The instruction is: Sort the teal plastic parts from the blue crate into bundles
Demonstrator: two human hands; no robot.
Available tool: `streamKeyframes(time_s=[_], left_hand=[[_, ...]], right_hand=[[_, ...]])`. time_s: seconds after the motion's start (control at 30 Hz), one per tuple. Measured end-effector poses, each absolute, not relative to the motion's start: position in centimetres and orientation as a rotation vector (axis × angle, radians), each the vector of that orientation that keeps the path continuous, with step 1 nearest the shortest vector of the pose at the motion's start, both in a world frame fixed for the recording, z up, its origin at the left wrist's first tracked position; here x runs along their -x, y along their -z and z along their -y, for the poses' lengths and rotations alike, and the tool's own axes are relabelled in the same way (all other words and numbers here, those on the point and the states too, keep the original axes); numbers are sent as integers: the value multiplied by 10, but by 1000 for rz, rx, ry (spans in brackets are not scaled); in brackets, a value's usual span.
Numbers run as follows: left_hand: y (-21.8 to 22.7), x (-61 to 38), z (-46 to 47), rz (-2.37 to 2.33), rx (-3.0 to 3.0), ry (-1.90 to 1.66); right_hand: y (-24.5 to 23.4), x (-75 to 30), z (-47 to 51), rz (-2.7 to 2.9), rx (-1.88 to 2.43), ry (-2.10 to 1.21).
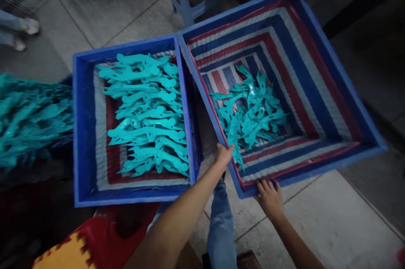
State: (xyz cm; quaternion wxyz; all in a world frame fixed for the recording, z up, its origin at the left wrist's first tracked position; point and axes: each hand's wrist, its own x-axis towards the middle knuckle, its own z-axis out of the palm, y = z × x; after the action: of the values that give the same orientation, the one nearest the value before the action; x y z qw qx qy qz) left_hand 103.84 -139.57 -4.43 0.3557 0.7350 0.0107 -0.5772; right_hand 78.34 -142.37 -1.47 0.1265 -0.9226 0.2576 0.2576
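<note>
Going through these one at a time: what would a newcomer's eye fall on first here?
The bright turquoise plastic pieces stacked in rough rows inside the left blue crate. Next, the right crate, with its bold striped lining and a looser turquoise heap. The left hand and right hand grasp that crate's near corner.

FLOOR (319, 214): grey slabs, dark joints; palest lower right | FURNITURE: blue-grey plastic stool (187, 11), top centre; red plastic seat (106, 235), lower left; yellow foam mat (65, 254) on it | LIGHT: dim; upper right shadowed
</note>
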Motion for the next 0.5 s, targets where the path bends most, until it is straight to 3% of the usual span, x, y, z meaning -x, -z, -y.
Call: streamKeyframes(time_s=[0.27, 0.5], left_hand=[[3, -953, 1383, -147, -2040, 1865], [19, -1001, 1403, 216, -1845, 2012]], right_hand=[[6, -669, 1378, -746, 2777, -750], [17, -694, 1377, -946, 2685, -862]])
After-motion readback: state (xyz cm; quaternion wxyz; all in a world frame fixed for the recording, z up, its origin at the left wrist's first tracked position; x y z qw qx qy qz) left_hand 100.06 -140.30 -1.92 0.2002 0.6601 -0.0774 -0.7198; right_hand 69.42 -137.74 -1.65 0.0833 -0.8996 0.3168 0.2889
